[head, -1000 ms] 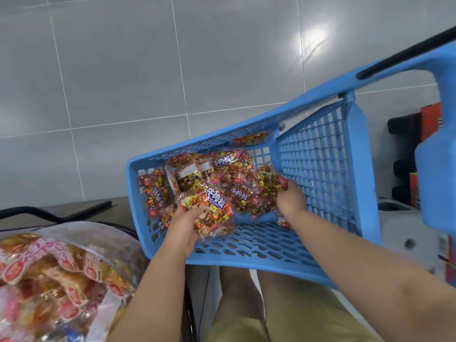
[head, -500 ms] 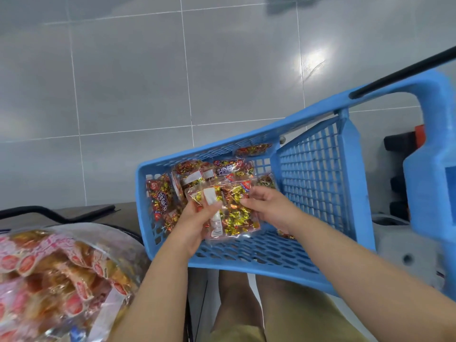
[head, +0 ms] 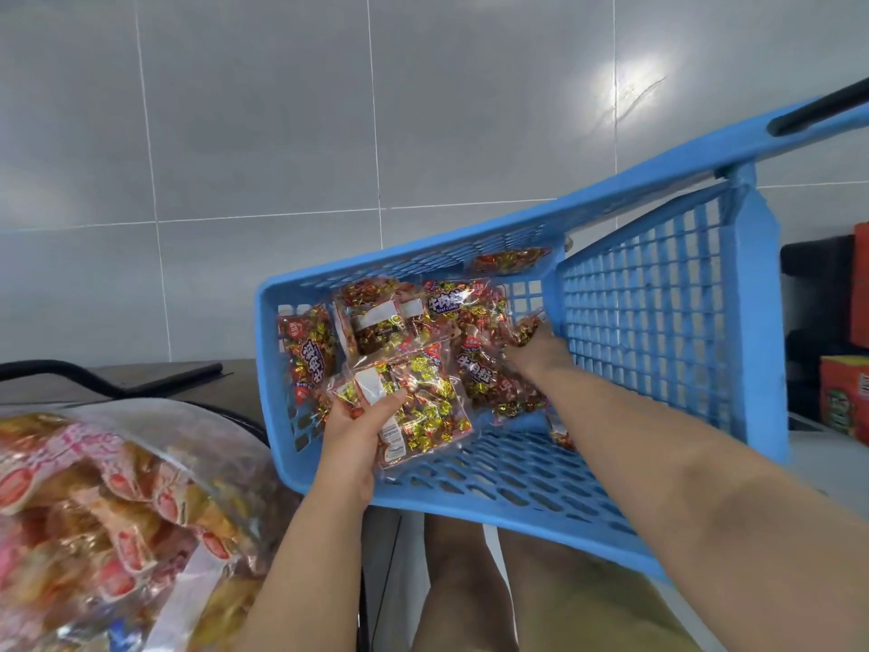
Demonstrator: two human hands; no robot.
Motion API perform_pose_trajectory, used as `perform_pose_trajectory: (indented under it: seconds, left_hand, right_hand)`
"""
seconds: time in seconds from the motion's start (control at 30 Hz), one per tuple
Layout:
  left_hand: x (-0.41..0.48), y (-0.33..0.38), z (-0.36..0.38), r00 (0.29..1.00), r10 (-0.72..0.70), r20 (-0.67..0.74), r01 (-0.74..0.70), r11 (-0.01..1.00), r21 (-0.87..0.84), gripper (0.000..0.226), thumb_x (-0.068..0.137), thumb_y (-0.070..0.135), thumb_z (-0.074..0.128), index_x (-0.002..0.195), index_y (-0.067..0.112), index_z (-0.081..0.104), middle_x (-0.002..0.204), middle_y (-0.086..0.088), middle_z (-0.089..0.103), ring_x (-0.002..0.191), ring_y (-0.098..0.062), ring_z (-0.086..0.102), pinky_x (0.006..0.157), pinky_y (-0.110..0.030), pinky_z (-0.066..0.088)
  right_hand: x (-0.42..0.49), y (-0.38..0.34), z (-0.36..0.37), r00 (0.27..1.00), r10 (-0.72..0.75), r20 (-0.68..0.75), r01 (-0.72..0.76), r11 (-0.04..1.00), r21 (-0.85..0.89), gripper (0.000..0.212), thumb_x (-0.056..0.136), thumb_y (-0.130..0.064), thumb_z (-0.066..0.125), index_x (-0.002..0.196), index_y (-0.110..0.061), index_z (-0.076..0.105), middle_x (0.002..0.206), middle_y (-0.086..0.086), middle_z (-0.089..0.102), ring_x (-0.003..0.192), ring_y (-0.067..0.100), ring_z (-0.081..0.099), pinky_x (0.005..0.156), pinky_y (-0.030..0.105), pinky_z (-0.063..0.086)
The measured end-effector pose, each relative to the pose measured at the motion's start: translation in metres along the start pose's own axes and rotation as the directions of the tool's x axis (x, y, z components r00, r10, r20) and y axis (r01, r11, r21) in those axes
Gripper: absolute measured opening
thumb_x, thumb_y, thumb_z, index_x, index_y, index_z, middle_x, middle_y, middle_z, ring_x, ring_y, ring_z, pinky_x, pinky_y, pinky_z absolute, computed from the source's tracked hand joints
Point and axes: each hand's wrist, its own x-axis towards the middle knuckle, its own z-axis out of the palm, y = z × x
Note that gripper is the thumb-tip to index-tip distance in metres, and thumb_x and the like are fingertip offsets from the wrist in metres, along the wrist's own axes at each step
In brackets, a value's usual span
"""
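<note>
The left hand [head: 350, 440] is gripping a candy packet [head: 423, 407] by its near edge, thumb lying on top, inside the tilted blue basket [head: 762, 322]. At two o'clock from it, the right hand [head: 536, 352] is lying among the piled packets [head: 451, 312], fingertips hidden. A big snack bag [head: 103, 501] is sitting at eight o'clock.

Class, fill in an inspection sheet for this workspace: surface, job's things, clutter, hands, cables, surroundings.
Surface: dark top at left, partly covered; what bears the basket is hidden.
Job's things: tilted blue basket holding snack packets; one lifted packet.
Clutter: large clear bag of snacks, lower left; black handle behind it.
Hands: left hand holds the lifted packet; right hand reaches among the packets, fingers hidden, grip unclear.
Cables: nothing seen.
Surroundings: grey tiles; red boxes at right.
</note>
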Motion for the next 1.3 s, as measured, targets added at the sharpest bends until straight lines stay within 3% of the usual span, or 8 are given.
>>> perform_pose_trajectory:
  seconds: [0.23, 0.47, 0.57, 0.67, 0.83, 1.0, 1.13, 1.3]
  left_hand:
    - [-0.001, -0.005, -0.004, 1.0, -0.014, 0.012, 0.014, 1.0, 0.0, 0.043, 0.078, 0.009, 0.074, 0.115, 0.025, 0.058, 0.102, -0.001, 0.075, 0.089, -0.022, 0.073, 0.066, -0.035, 0.06]
    - [-0.021, 0.008, 0.0, 1.0, 0.01, 0.02, -0.01, 1.0, 0.018, 0.046, 0.079, 0.01, 0.075, 0.119, 0.025, 0.057, 0.105, -0.001, 0.074, 0.091, -0.022, 0.072, 0.078, -0.041, 0.059]
    - [-0.043, 0.018, -0.002, 0.999, 0.051, -0.012, -0.05, 0.997, 0.052, 0.053, 0.077, 0.013, 0.077, 0.123, 0.024, 0.055, 0.11, -0.002, 0.072, 0.097, -0.025, 0.07, 0.089, -0.048, 0.054]
    - [-0.066, 0.027, -0.009, 0.996, 0.077, -0.052, -0.077, 0.997, -0.004, 0.045, 0.076, 0.013, 0.078, 0.115, 0.026, 0.059, 0.104, -0.004, 0.073, 0.089, -0.025, 0.072, 0.072, -0.04, 0.059]
    - [-0.113, 0.039, -0.024, 0.983, 0.137, -0.12, -0.154, 0.976, -0.152, 0.035, 0.078, 0.008, 0.076, 0.104, 0.026, 0.059, 0.089, -0.003, 0.076, 0.076, -0.024, 0.074, 0.053, -0.033, 0.056]
    - [-0.163, 0.038, -0.06, 0.933, 0.246, -0.261, -0.314, 0.912, -0.265, 0.042, 0.074, 0.007, 0.079, 0.103, 0.03, 0.059, 0.085, 0.006, 0.076, 0.074, -0.015, 0.073, 0.051, -0.028, 0.056]
    - [-0.207, 0.026, -0.109, 0.904, 0.24, -0.354, -0.351, 0.89, -0.292, 0.06, 0.062, 0.022, 0.088, 0.113, 0.029, 0.058, 0.104, 0.001, 0.073, 0.096, -0.023, 0.069, 0.086, -0.046, 0.055]
    - [-0.255, -0.014, -0.19, 0.816, 0.228, -0.532, -0.468, 0.801, -0.374, 0.06, 0.064, 0.026, 0.087, 0.116, 0.023, 0.056, 0.107, 0.0, 0.069, 0.089, -0.014, 0.067, 0.068, -0.031, 0.052]
  right_hand:
    - [0.004, -0.003, 0.001, 0.998, 0.018, -0.053, -0.021, 0.999, -0.048, 0.099, 0.075, -0.034, 0.076, 0.148, -0.01, 0.013, 0.142, 0.019, 0.037, 0.129, 0.036, 0.041, 0.105, 0.043, 0.039]
    - [-0.041, 0.009, -0.041, 0.967, -0.128, -0.222, 0.173, 0.964, 0.201, 0.022, 0.092, -0.02, 0.049, 0.113, -0.014, 0.055, 0.094, 0.006, 0.062, 0.077, 0.021, 0.055, 0.068, 0.028, 0.042]
    - [-0.086, 0.002, -0.07, 0.975, -0.179, -0.129, 0.218, 0.873, 0.436, 0.023, 0.084, -0.01, 0.053, 0.104, -0.019, 0.06, 0.072, -0.001, 0.057, 0.06, 0.014, 0.052, 0.053, 0.024, 0.041]
    - [-0.133, -0.013, -0.1, 0.969, -0.235, 0.08, 0.116, 0.713, 0.691, 0.034, 0.08, 0.007, 0.044, 0.1, -0.016, 0.057, 0.063, 0.001, 0.052, 0.053, 0.015, 0.049, 0.046, 0.023, 0.04]
    - [-0.204, -0.053, -0.122, 0.763, -0.487, 0.424, -0.016, 0.642, 0.766, 0.019, 0.084, 0.005, 0.04, 0.077, -0.007, 0.052, 0.053, 0.0, 0.062, 0.043, 0.011, 0.058, 0.041, 0.018, 0.047]
    - [-0.26, -0.097, -0.099, 0.551, -0.605, 0.574, 0.215, 0.768, 0.603, 0.053, 0.071, 0.012, 0.064, 0.118, -0.009, 0.05, 0.091, 0.008, 0.07, 0.083, 0.021, 0.069, 0.073, 0.035, 0.058]
    - [-0.307, -0.121, -0.058, 0.472, -0.594, 0.651, 0.366, 0.804, 0.469, 0.067, 0.073, 0.014, 0.065, 0.129, -0.014, 0.039, 0.107, 0.014, 0.064, 0.095, 0.031, 0.064, 0.091, 0.05, 0.049]
    - [-0.368, -0.13, 0.014, 0.372, -0.564, 0.737, 0.46, 0.802, 0.382, 0.039, 0.08, 0.008, 0.062, 0.115, -0.008, 0.054, 0.092, 0.003, 0.073, 0.076, 0.015, 0.07, 0.062, 0.028, 0.057]
